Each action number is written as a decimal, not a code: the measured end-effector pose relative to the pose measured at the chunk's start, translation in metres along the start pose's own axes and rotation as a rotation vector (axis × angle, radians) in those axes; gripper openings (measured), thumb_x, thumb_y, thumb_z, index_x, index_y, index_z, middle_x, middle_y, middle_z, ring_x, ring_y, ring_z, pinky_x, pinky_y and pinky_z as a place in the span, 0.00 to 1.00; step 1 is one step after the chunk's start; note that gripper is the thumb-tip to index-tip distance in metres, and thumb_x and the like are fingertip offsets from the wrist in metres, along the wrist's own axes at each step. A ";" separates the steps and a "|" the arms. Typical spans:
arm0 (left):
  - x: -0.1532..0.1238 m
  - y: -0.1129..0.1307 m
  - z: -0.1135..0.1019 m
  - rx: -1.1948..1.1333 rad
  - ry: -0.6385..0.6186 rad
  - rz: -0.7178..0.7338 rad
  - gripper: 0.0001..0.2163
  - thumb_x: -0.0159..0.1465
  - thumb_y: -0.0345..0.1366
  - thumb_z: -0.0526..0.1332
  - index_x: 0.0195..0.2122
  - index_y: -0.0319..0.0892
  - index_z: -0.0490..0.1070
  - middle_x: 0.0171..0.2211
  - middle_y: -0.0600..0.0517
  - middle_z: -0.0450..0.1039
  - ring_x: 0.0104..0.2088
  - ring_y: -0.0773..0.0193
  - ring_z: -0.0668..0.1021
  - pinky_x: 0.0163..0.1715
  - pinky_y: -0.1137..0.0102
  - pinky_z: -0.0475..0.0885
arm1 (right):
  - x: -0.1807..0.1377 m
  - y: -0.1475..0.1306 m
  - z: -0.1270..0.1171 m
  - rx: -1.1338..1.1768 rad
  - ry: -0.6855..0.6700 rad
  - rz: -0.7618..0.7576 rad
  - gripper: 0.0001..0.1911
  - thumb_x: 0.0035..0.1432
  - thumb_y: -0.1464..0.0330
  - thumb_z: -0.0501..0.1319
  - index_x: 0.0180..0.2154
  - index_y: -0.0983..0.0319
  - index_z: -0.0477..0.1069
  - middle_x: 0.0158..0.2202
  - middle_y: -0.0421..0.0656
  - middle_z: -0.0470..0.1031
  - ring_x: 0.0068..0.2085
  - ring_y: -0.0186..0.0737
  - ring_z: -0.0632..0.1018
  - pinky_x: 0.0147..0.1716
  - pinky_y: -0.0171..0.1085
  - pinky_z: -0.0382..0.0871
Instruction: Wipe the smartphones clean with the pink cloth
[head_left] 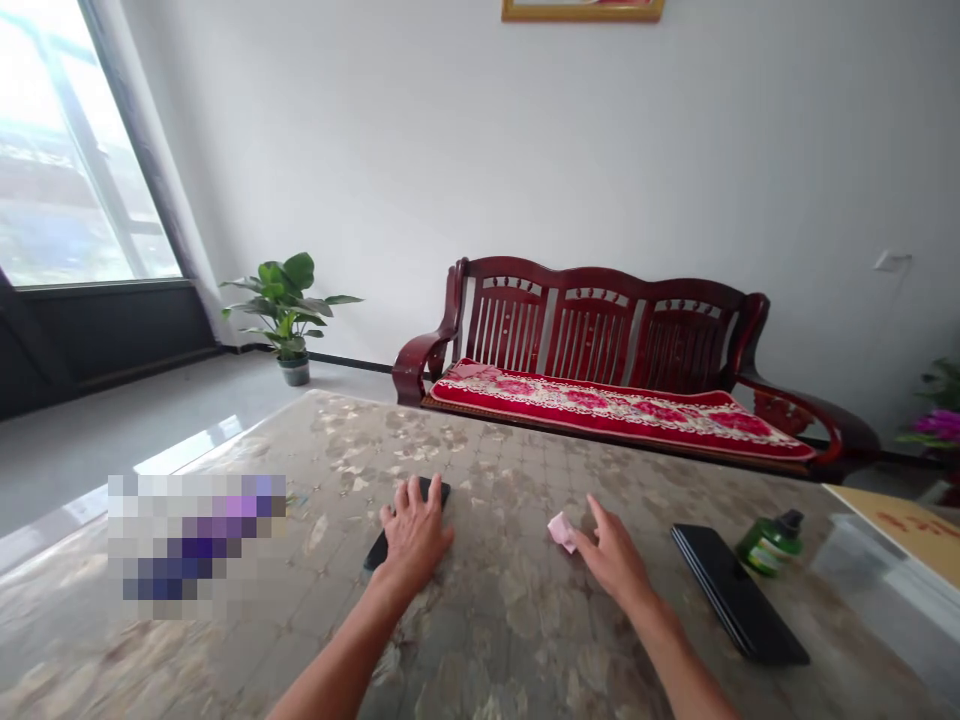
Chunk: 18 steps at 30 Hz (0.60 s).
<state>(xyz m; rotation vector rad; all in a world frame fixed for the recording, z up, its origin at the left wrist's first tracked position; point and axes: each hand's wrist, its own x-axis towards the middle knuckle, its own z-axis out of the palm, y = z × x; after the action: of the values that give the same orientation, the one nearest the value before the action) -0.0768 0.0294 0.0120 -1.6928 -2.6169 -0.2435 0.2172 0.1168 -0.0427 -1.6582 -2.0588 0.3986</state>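
My left hand [415,530] lies over a black phone [379,552] on the table, its fingers stretched out and slightly spread. The palm covers the middle of the phone, so only its lower left end and a top corner show. Beside the thumb of my right hand [611,555] is a small crumpled pink piece [561,532], perhaps tissue or cloth. The index finger of that hand points forward, apart from the thumb. Whether the thumb touches the pink piece I cannot tell.
A black flat case [739,595] and a green bottle [770,543] stand right of my right hand. Farther right lies a yellowish board [900,530]. A pixelated patch covers something at the table's left. Behind the patterned table [495,640] is a wooden bench [585,320]; a potted plant [289,310] stands left.
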 end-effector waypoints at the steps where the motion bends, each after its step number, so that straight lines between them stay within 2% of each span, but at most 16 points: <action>1: 0.003 -0.005 0.000 0.001 -0.042 -0.030 0.36 0.57 0.37 0.62 0.66 0.45 0.52 0.65 0.36 0.52 0.63 0.39 0.57 0.54 0.47 0.58 | 0.001 -0.006 0.002 -0.015 0.004 -0.011 0.35 0.59 0.56 0.53 0.64 0.64 0.55 0.58 0.51 0.68 0.56 0.50 0.71 0.53 0.42 0.65; 3: 0.008 -0.012 0.000 -0.017 -0.113 -0.065 0.37 0.56 0.37 0.62 0.67 0.44 0.50 0.63 0.35 0.55 0.59 0.39 0.63 0.50 0.50 0.63 | 0.002 -0.016 0.007 -0.061 0.009 -0.037 0.35 0.58 0.57 0.55 0.64 0.63 0.56 0.57 0.50 0.69 0.57 0.50 0.70 0.54 0.42 0.64; 6: 0.012 -0.016 -0.001 -0.030 -0.154 -0.089 0.37 0.56 0.37 0.62 0.66 0.43 0.50 0.58 0.35 0.62 0.54 0.41 0.68 0.45 0.54 0.67 | 0.000 -0.025 0.014 -0.136 0.011 -0.081 0.31 0.57 0.62 0.57 0.62 0.63 0.61 0.55 0.49 0.70 0.55 0.51 0.70 0.54 0.42 0.63; 9: 0.015 -0.018 -0.004 -0.029 -0.168 -0.089 0.38 0.54 0.37 0.64 0.66 0.45 0.52 0.55 0.36 0.66 0.53 0.42 0.70 0.43 0.56 0.68 | -0.002 -0.023 0.023 -0.177 0.038 -0.139 0.24 0.59 0.66 0.55 0.56 0.63 0.68 0.53 0.49 0.72 0.51 0.51 0.71 0.52 0.42 0.64; 12: 0.020 -0.025 -0.005 -0.027 -0.176 -0.063 0.40 0.51 0.37 0.66 0.65 0.46 0.52 0.53 0.38 0.67 0.52 0.43 0.70 0.43 0.58 0.68 | -0.004 -0.016 0.029 -0.163 0.089 -0.187 0.21 0.61 0.66 0.52 0.53 0.62 0.71 0.52 0.49 0.73 0.49 0.50 0.72 0.51 0.43 0.64; 18: 0.026 -0.065 -0.013 -0.011 -0.192 -0.033 0.41 0.49 0.37 0.66 0.65 0.47 0.53 0.54 0.40 0.67 0.53 0.42 0.70 0.44 0.58 0.69 | -0.006 -0.010 0.032 -0.099 0.146 -0.215 0.19 0.61 0.63 0.52 0.51 0.60 0.71 0.48 0.49 0.75 0.47 0.50 0.73 0.50 0.42 0.65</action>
<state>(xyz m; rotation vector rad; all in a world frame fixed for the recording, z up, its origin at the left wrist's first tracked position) -0.1475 0.0252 0.0191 -1.7608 -2.7834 -0.1002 0.1935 0.1108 -0.0661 -1.4537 -2.1471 0.1028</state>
